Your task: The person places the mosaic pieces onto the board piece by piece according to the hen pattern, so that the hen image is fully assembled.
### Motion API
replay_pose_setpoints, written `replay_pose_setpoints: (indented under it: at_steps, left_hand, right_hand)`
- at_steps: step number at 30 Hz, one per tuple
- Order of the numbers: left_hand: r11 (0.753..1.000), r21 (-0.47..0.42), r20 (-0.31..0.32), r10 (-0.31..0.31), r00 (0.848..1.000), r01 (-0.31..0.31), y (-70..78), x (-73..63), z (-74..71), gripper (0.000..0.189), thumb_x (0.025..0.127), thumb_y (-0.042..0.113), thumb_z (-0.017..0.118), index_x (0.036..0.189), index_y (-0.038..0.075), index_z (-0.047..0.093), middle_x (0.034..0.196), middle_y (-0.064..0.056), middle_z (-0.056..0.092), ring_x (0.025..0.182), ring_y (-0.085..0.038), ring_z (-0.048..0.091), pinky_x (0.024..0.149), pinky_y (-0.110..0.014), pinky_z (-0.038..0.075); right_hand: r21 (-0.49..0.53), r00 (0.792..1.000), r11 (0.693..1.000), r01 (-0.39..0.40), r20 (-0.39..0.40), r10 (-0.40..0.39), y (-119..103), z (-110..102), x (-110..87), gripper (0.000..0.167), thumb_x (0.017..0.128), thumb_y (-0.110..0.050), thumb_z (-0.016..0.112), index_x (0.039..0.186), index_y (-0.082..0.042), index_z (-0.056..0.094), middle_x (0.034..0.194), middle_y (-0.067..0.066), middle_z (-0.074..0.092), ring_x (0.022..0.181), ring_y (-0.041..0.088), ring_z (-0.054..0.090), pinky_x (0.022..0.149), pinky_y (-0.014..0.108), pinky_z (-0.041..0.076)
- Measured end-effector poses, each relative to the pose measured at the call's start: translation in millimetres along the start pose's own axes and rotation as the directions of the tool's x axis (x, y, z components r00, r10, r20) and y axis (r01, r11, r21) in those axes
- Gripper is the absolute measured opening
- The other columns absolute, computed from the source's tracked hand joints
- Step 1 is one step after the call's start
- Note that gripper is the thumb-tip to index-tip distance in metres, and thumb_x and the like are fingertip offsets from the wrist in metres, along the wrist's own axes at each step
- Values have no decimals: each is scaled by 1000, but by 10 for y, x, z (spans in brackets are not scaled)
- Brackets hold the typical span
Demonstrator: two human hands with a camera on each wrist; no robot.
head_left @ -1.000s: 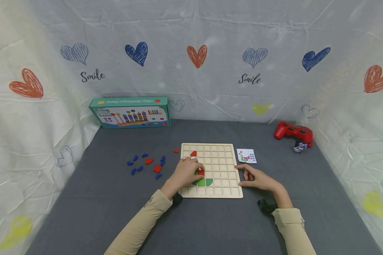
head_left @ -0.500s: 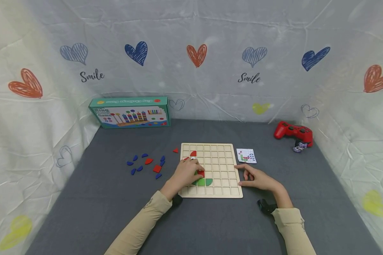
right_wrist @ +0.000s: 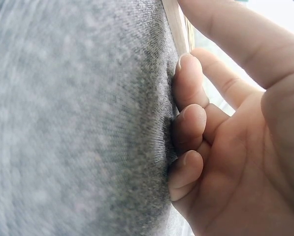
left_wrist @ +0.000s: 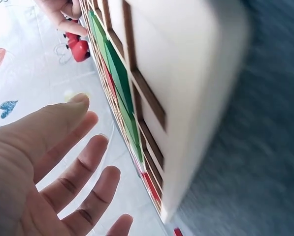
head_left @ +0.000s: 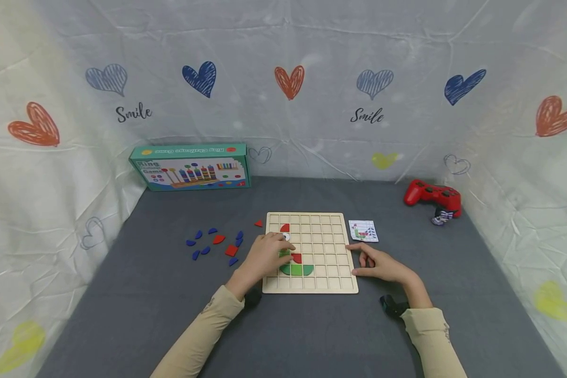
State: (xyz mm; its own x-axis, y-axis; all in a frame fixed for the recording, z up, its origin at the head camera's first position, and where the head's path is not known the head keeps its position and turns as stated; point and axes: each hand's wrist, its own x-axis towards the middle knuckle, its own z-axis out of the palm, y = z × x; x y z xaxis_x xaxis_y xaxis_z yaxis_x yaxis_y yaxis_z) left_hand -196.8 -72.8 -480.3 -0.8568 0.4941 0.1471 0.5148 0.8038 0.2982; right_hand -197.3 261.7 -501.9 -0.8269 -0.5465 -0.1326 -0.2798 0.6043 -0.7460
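Note:
A wooden grid board lies on the grey tablecloth. My left hand hovers over its left part, fingers spread and holding nothing; the left wrist view shows the loose hand beside the board's side. Near the fingertips sit a red quarter-round piece, a green square and a dark green quarter-round. Farther back are a red quarter piece and a white piece with an eye, partly covered by the hand. My right hand touches the board's right edge with straight forefinger and thumb, other fingers curled.
Several blue half-round pieces and a red square lie left of the board. A pattern card lies at its right. Behind stand a green game box and, at right, a red game controller.
My left hand has drawn back a little to the left from the red quarter-round piece and its fingers have spread, uncovering more green pieces. The right hand stays at the board's edge.

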Motion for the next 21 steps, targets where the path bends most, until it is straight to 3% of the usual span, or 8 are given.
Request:
replay_pose_setpoints:
  at_steps: [8, 14, 21]
  left_hand:
    - [999, -23, -37, -28, 999, 28, -171, -113, -56, 21, 81, 30, 71, 101, 23, 73, 96, 4, 64, 82, -16, 52, 80, -46, 43]
    - [999, -20, -64, -40, 997, 39, -320, -210, -105, 23, 81, 29, 71, 103, 22, 72, 90, 4, 62, 78, -13, 49, 78, -42, 41]
    - [996, -30, -59, -91, 994, 90, -477, -294, -168, 24, 80, 29, 72, 104, 23, 72, 97, 7, 63, 85, -15, 51, 85, -45, 41]
  right_hand:
    - [-6, 1000, 1000, 20, -11, -20, -15, 8, 5, 60, 82, -28, 71, 134, -12, 44, 78, 0, 48, 59, 6, 38, 52, 21, 33]
    - [-1, 999, 999, 38, -16, -38, -15, 11, -2, 59, 82, -27, 71, 133, -11, 45, 77, 1, 48, 58, 6, 38, 52, 21, 33]
    - [0, 1000, 1000, 20, -11, -20, -18, 8, -6, 59, 82, -29, 70, 133, -13, 45, 78, 2, 48, 59, 6, 38, 52, 21, 33]
